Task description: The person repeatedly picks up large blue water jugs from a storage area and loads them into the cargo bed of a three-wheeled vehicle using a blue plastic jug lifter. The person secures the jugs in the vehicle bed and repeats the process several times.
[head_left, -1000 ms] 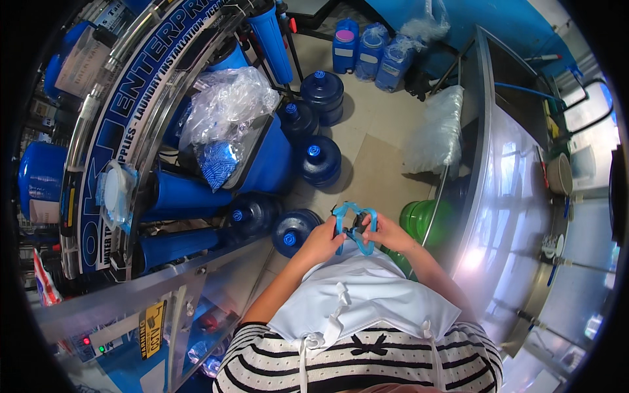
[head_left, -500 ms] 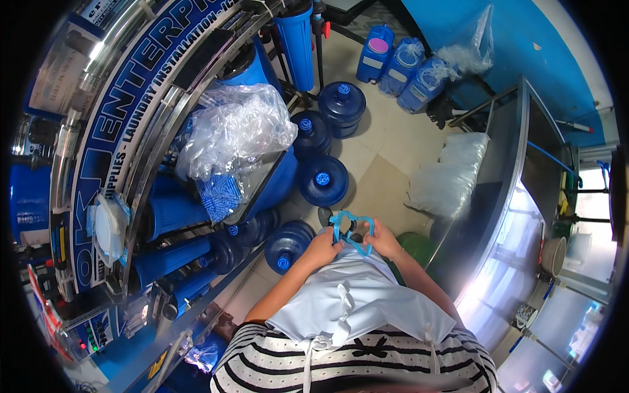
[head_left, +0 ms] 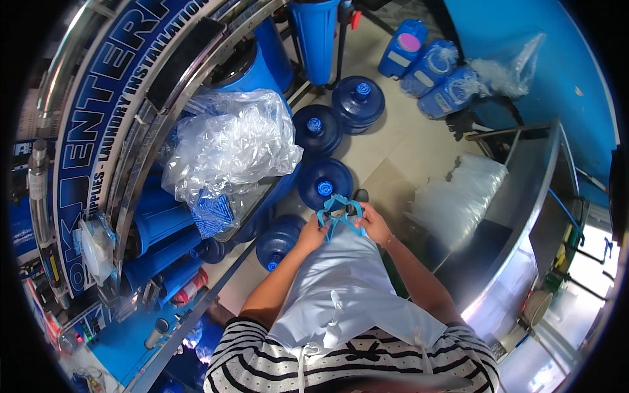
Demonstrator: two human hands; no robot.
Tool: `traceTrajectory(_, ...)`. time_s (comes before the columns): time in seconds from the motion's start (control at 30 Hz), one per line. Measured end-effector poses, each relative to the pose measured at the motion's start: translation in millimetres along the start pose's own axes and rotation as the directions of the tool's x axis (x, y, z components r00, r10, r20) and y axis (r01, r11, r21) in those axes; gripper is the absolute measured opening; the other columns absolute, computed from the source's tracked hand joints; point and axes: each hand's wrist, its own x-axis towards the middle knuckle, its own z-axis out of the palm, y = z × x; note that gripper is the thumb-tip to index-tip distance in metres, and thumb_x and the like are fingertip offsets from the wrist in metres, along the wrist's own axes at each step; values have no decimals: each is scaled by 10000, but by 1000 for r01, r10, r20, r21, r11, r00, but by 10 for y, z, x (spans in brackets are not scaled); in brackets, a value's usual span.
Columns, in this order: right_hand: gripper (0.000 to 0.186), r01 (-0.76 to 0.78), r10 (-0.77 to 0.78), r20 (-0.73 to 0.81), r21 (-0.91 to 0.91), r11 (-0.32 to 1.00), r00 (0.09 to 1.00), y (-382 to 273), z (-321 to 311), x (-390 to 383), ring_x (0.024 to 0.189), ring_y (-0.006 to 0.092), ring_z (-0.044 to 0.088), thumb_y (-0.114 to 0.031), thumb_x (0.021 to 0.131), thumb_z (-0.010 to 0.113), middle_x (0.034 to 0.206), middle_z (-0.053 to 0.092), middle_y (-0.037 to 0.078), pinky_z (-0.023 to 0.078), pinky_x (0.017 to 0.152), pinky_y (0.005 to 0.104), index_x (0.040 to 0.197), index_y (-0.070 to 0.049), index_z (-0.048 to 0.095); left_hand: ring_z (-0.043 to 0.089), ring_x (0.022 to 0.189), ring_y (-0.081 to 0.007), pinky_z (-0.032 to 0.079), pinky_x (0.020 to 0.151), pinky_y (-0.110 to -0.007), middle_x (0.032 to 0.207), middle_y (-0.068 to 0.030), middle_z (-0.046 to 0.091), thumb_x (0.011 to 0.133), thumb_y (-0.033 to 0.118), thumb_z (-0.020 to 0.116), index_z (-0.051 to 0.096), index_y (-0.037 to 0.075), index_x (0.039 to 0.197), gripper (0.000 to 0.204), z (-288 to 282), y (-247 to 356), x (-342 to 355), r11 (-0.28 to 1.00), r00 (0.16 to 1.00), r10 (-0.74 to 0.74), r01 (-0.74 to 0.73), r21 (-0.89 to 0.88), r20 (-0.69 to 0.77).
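In front of my white apron (head_left: 341, 262), I hold a light-blue looped frame (head_left: 357, 208) between both hands. The left side is gripped by my left hand (head_left: 314, 234), its fingers closed. On the other side my right hand (head_left: 376, 224) pinches the frame's right part. The loops spread upward between the hands, and I cannot make out its exact kind. Just beyond it stands a dark blue water jug (head_left: 325, 182) with a blue cap. The tip of a dark shoe (head_left: 361, 195) shows beside the frame.
More water jugs (head_left: 358, 101) stand on the tiled floor ahead. A clear plastic bag heap (head_left: 229, 150) sits at left among blue filter housings (head_left: 164, 226). Blue containers (head_left: 403, 49) line the far wall. At right are a clear plastic pack (head_left: 458, 196) and a metal table (head_left: 524, 157).
My view has shifted, and things at the far right sit farther right. Both hands still hold the light-blue frame, which now appears slightly higher and more to the left, its loops tilted differently.
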Motion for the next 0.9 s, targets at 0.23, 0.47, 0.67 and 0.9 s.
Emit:
traceTrajectory(0.23,419,-51,62,62,-168,984,996,297,1,975,663,142,588,22,869,522,779,591,70,478,638,299,1267,-103,480,622,757,-188,525,641,-318,894,-86,607,893,19,530,535,55,1067,177,422,-897,714,970,932,-232,201,-135,-279)
traceTrajectory(0.47,371,-76,86,36,-226,971,996,647,123,1699,634,161,619,-22,856,568,760,619,106,484,613,311,1221,-78,535,600,716,-146,527,568,-273,859,-74,582,868,29,608,558,47,1097,236,458,-1345,1315,967,905,-249,211,-145,-343)
traceTrajectory(0.67,241,-429,439,130,-102,898,889,1083,172,2075,680,188,662,-221,921,567,840,686,110,529,653,296,1060,-37,636,628,619,-117,497,562,-249,689,-47,638,784,39,721,571,32,1037,295,538,-1539,1576,976,866,-208,151,-159,-456)
traceTrajectory(0.9,476,-686,512,596,93,722,619,1161,367,2174,1020,251,621,-444,889,526,1105,636,153,468,907,348,1133,-45,617,664,696,-128,510,668,-268,785,-79,704,752,68,725,680,44,877,135,476,-1500,1626,993,858,-85,113,24,-507)
